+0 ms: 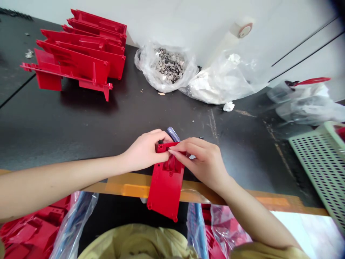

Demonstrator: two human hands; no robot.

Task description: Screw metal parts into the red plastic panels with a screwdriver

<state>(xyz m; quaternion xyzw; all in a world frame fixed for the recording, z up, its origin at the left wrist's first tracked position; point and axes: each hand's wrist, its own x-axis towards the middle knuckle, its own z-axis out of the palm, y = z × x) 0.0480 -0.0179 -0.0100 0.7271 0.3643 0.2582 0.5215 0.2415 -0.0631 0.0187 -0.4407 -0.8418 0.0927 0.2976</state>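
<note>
A flat red plastic panel (165, 189) lies over the table's front edge, its lower end jutting out toward me. My left hand (147, 151) grips its upper left corner, with the thumb across the face. Over the recess at the panel's upper end, my right hand (203, 158) has thumb and forefinger pinched together. Whatever is between those fingertips is too small or hidden to make out. Just behind the panel's top edge lies a tool with a clear bluish handle (173, 133), partly covered by my hands.
Several red panels (81, 54) stand in a row at the back left. A plastic bag of small metal pieces (171, 66) and a bag of white material (215, 84) sit against the wall. A green basket (318, 162) is at right. Bagged red parts (32, 230) lie below the edge.
</note>
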